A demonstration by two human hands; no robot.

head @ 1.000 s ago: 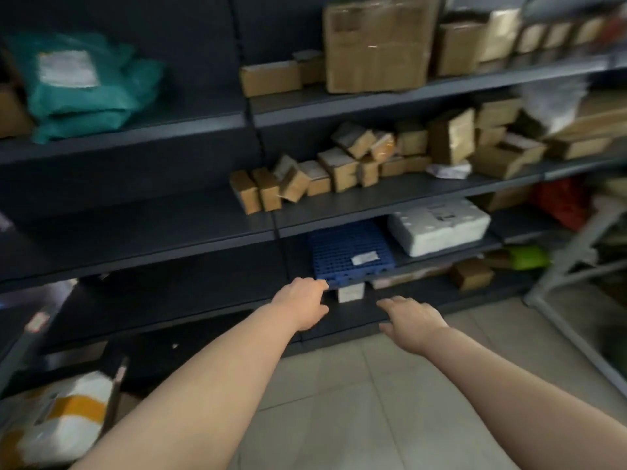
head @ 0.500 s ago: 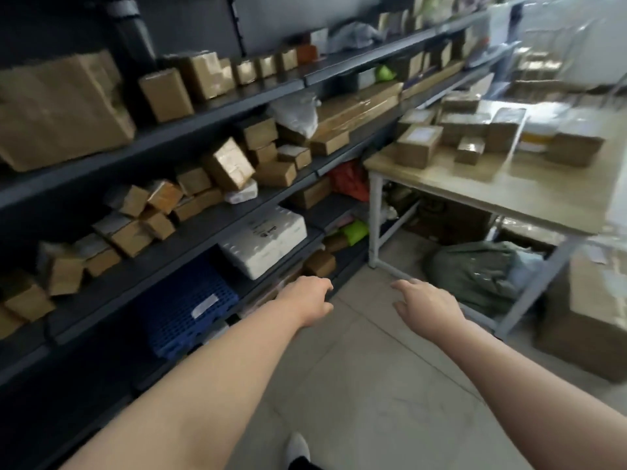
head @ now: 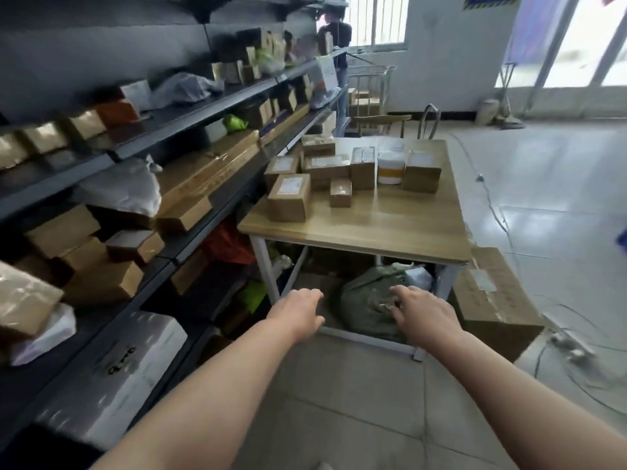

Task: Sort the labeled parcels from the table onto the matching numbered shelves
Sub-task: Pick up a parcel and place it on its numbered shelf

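Observation:
A wooden table stands ahead with several cardboard parcels on its far half. The nearest is a labeled brown box at the left; a small box and a white-and-orange packet lie further back. Dark shelves full of parcels run along the left. My left hand and my right hand are stretched forward, below and short of the table's front edge. Both hold nothing, with fingers loosely apart.
A green sack lies under the table. A large carton sits on the floor at the table's right, with cables beyond it. A white foam box fills the low shelf at left. A person stands far back.
My view has swung right from facing the shelves to facing the table, which is now nearer and centred. Both hands stay empty and stretched ahead.

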